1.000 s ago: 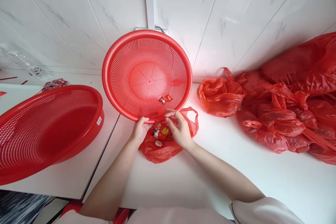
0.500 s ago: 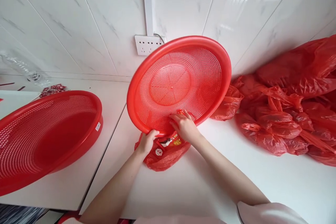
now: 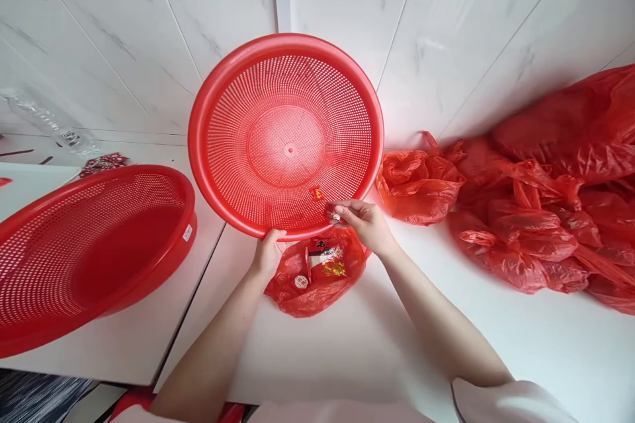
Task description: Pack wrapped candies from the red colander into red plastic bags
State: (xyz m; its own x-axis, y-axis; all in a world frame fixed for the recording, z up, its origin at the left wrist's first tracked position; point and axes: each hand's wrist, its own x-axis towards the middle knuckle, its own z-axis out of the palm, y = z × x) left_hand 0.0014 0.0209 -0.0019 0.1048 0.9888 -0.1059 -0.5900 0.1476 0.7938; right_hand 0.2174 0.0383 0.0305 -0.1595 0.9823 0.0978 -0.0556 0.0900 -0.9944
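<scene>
My left hand (image 3: 268,256) grips the lower rim of a round red perforated basket (image 3: 278,92), which is tipped up with its inside facing me. My right hand (image 3: 364,223) is at the basket's lower right rim, its fingertips pinching a small wrapped candy (image 3: 335,215). Another small red packet (image 3: 316,193) lies inside the basket near the rim. Below the basket, an open red plastic bag (image 3: 297,294) with candy packets (image 3: 330,263) in it rests on the white counter (image 3: 347,350).
A second, larger red perforated basket (image 3: 74,244) sits on the left table. Several filled red plastic bags (image 3: 536,211) are piled at the right against the white tiled wall (image 3: 471,33). A gap separates the two white tabletops.
The basket swung right and then back to the left, covering the wall socket. My right hand drew back from inside the basket to its rim, now pinching a small candy.
</scene>
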